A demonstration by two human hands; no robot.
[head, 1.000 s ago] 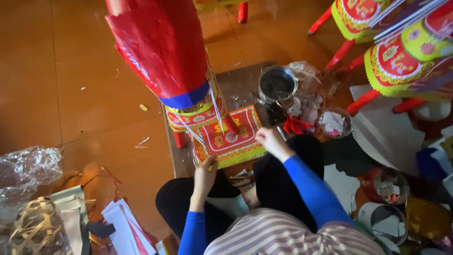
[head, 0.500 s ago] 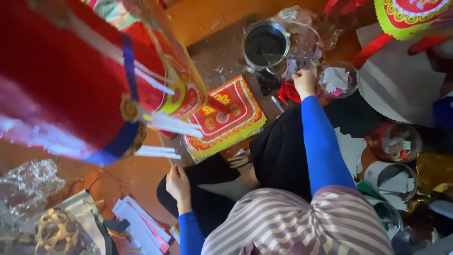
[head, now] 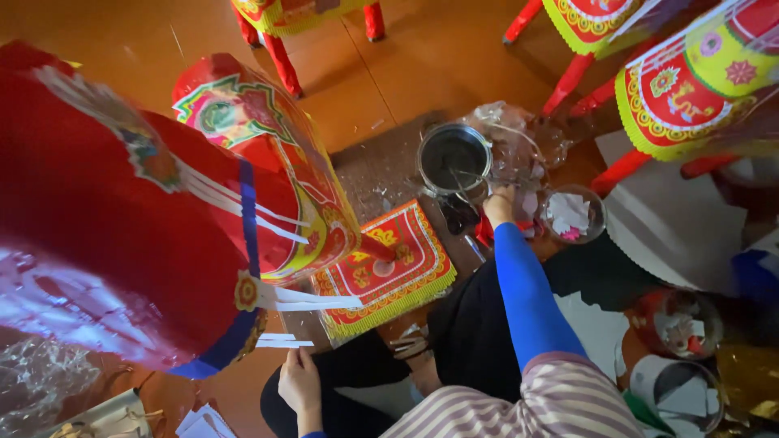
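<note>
Paper horse (head: pixel 162 219), big and red with a blue band and white paper strips, fills the space up and to the left of the left hand (head: pixel 299 381). That hand rests low near the person's knee, fingers loosely curled just under the white strips (head: pixel 284 342); whether it pinches them I cannot tell. A clear plastic wrap (head: pixel 40 381) lies off to the left of it on the floor.

Between the two hands, a red and yellow fringed mat (head: pixel 389 272) lies flat on a brown board (head: pixel 381 174), partly tucked under the horse.

The right hand (head: pixel 499 204), at the end of a blue sleeve (head: pixel 527 292), reaches away from the body to a metal pot (head: pixel 453 158). Its fingers are closed around something thin at the pot's rim, too small to name. Just right of this hand stands a clear bowl (head: pixel 572 215) with paper scraps. Crumpled plastic (head: pixel 519 134) sits just beyond it. Further right, red-legged decorated stands (head: pixel 682 97) fill the upper corner.
</note>
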